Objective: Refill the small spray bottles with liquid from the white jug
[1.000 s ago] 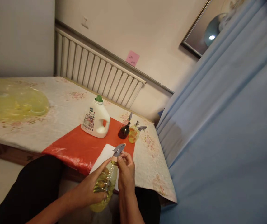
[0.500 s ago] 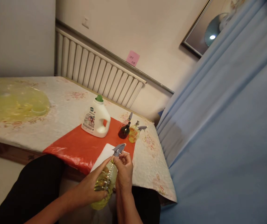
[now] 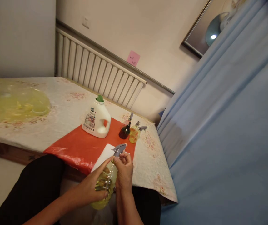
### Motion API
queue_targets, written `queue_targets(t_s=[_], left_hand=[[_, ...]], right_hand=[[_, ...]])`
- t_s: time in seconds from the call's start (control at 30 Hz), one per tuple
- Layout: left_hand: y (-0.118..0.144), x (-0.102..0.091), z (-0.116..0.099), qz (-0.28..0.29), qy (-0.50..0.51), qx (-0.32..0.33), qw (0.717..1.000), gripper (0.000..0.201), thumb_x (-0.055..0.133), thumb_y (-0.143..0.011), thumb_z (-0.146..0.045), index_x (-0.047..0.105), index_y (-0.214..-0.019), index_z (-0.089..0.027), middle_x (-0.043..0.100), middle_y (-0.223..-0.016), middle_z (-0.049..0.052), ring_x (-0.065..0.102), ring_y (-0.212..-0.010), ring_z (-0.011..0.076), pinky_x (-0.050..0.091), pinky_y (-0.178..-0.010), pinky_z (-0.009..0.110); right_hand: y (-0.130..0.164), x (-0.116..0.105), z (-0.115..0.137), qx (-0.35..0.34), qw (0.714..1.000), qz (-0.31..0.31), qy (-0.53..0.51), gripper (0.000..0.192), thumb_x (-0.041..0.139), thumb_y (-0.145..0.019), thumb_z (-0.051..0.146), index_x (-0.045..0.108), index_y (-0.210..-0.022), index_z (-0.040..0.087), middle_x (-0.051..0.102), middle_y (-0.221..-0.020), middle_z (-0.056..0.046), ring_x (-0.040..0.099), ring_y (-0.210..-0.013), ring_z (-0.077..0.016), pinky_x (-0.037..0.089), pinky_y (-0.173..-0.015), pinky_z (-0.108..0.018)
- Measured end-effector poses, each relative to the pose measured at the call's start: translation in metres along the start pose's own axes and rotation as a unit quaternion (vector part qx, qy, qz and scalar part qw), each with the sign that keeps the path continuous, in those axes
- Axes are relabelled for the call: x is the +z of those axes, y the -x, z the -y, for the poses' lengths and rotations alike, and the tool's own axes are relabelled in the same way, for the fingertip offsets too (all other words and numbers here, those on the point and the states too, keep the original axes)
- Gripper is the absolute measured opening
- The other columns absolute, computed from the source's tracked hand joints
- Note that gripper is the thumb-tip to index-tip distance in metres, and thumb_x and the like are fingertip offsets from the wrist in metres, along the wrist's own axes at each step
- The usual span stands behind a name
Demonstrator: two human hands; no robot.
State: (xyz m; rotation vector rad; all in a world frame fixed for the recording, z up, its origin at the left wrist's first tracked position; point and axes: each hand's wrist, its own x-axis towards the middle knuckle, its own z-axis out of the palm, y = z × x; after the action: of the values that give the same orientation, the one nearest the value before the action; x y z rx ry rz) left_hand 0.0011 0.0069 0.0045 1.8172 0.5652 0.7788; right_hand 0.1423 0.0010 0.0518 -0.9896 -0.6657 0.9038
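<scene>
A clear yellow-green spray bottle (image 3: 109,178) with a grey trigger head (image 3: 119,149) is tilted in front of me, over my lap. My left hand (image 3: 93,186) is wrapped around its body from the left. At the neck, just below the trigger head, the fingers of my right hand (image 3: 124,165) are closed. Part of the neck is hidden behind those fingers. A white sheet (image 3: 103,156) lies behind the bottle on a red plastic sheet (image 3: 70,151).
On the red sheet stand a white handled detergent jug (image 3: 98,120) with green in its mouth, a dark bottle (image 3: 124,132) and a yellow spray bottle (image 3: 134,136). A large yellow transparent bag (image 3: 17,101) lies at left on the flowered tablecloth (image 3: 159,168). A blue curtain (image 3: 218,125) hangs at right.
Almost nothing differs. The spray bottle and both hands have shifted only very slightly, with the same grip.
</scene>
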Motion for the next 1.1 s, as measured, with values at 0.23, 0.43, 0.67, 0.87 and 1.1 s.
queue_targets(t_s=[0.23, 0.43, 0.67, 0.87, 1.1], left_hand=[[-0.003, 0.000, 0.001, -0.012, 0.010, 0.017, 1.000, 0.103, 0.060, -0.067, -0.013, 0.007, -0.154, -0.031, 0.023, -0.161, 0.007, 0.025, -0.145, 0.0302, 0.027, -0.118, 0.050], [-0.002, 0.001, -0.004, -0.010, 0.021, 0.003, 1.000, 0.111, 0.058, -0.063, -0.009, 0.000, -0.155, -0.030, 0.024, -0.161, 0.007, 0.031, -0.142, 0.0295, 0.030, -0.116, 0.050], [-0.002, 0.000, -0.001, -0.012, 0.006, -0.011, 1.000, 0.108, 0.059, -0.063, -0.010, 0.006, -0.154, -0.031, 0.025, -0.161, 0.005, 0.029, -0.143, 0.0303, 0.027, -0.118, 0.048], [-0.001, 0.000, 0.005, -0.012, -0.002, 0.007, 1.000, 0.106, 0.061, -0.066, -0.012, 0.006, -0.154, -0.031, 0.022, -0.161, 0.007, 0.025, -0.145, 0.0322, 0.022, -0.119, 0.052], [0.002, 0.003, 0.003, -0.017, -0.015, -0.012, 1.000, 0.112, 0.061, -0.063, -0.011, 0.001, -0.155, -0.032, 0.027, -0.160, 0.007, 0.032, -0.141, 0.0310, 0.027, -0.117, 0.052]], right_hand=[[0.007, 0.003, 0.013, 0.031, 0.998, 0.044, -0.045, 0.027, 0.076, -0.066, 0.028, 0.051, -0.072, 0.020, 0.066, -0.067, 0.003, 0.061, -0.060, -0.0126, 0.046, -0.061, -0.024], [0.005, 0.003, 0.008, 0.037, 0.997, 0.027, -0.065, 0.036, 0.080, -0.057, 0.019, 0.049, -0.075, 0.021, 0.069, -0.074, 0.004, 0.063, -0.065, -0.0135, 0.048, -0.066, -0.025], [0.006, 0.002, 0.005, 0.026, 0.997, 0.037, -0.060, 0.033, 0.080, -0.063, 0.024, 0.052, -0.079, 0.021, 0.067, -0.075, 0.004, 0.061, -0.065, -0.0122, 0.047, -0.066, -0.024], [0.007, 0.004, 0.010, 0.054, 0.995, 0.038, -0.081, 0.030, 0.078, -0.065, 0.029, 0.052, -0.077, 0.021, 0.068, -0.071, 0.003, 0.062, -0.061, -0.0127, 0.047, -0.064, -0.024], [0.005, 0.001, -0.002, 0.034, 0.999, 0.002, -0.034, 0.035, 0.080, -0.058, 0.021, 0.048, -0.072, 0.021, 0.067, -0.069, 0.005, 0.060, -0.061, -0.0125, 0.047, -0.062, -0.024]])
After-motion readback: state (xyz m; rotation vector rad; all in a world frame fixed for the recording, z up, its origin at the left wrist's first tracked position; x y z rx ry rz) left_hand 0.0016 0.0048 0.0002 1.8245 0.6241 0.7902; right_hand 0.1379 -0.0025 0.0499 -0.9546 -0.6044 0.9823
